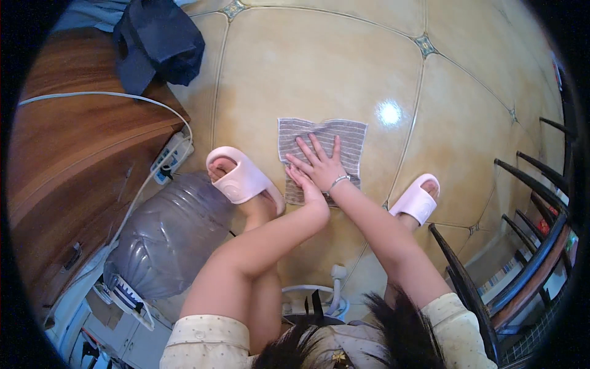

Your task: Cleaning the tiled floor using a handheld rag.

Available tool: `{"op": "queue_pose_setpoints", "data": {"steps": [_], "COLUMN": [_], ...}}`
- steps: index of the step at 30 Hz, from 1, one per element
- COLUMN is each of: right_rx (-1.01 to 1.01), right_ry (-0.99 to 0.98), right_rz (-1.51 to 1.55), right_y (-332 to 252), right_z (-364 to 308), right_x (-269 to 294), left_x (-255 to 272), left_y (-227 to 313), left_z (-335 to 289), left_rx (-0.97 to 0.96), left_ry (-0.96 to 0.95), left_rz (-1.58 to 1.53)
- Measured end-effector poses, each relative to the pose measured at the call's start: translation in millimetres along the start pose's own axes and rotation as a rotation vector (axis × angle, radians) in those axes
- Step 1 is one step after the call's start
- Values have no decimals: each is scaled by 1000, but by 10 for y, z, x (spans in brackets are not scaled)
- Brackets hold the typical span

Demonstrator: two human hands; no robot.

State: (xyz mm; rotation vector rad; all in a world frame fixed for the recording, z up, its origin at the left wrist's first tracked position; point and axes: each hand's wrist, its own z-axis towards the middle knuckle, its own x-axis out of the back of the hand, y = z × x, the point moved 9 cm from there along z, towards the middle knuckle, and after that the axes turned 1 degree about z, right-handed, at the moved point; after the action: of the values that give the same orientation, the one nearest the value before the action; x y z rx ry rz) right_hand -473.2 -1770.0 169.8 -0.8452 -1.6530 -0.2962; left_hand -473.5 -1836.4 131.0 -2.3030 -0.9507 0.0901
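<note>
At the far left a dark wooden cabinet (pixel 74 154) shows a smooth grained face, with a white cable (pixel 104 96) curving over it to a white power strip (pixel 171 158) on the floor. A crumpled navy garment (pixel 157 46) lies at the top. Below the strip a big translucent water jug (pixel 169 237) lies on its side, ribbed and bluish. Next comes a pale pink rubber slipper (pixel 241 178). The left hand (pixel 310 194) rests at the near edge of a grey striped cloth (pixel 319 154); I cannot tell how its grip stands. The right hand (pixel 321 163), with a thin bracelet at the wrist, lies flat with its fingers spread, pressing the cloth, gripping nothing. The cloth, soft and ribbed, lies spread almost square on the glossy beige tiled floor (pixel 307 67); it looks flattened out, with no fold made yet. Right of it is the second pink slipper (pixel 419 200), then a dark slatted chair (pixel 528 246).
</note>
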Motion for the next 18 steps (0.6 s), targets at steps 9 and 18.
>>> {"op": "queue_pose_setpoints", "data": {"steps": [9,18], "right_rx": [75,126], "right_ry": [134,106], "right_rz": [71,-7], "right_y": [75,341], "right_z": [1250,2502], "right_x": [556,901], "left_x": [55,190], "left_y": [-1419,-2447], "left_z": [515,1322], "left_rx": [162,315], "left_ry": [80,211], "left_rz": [-373,-476]}}
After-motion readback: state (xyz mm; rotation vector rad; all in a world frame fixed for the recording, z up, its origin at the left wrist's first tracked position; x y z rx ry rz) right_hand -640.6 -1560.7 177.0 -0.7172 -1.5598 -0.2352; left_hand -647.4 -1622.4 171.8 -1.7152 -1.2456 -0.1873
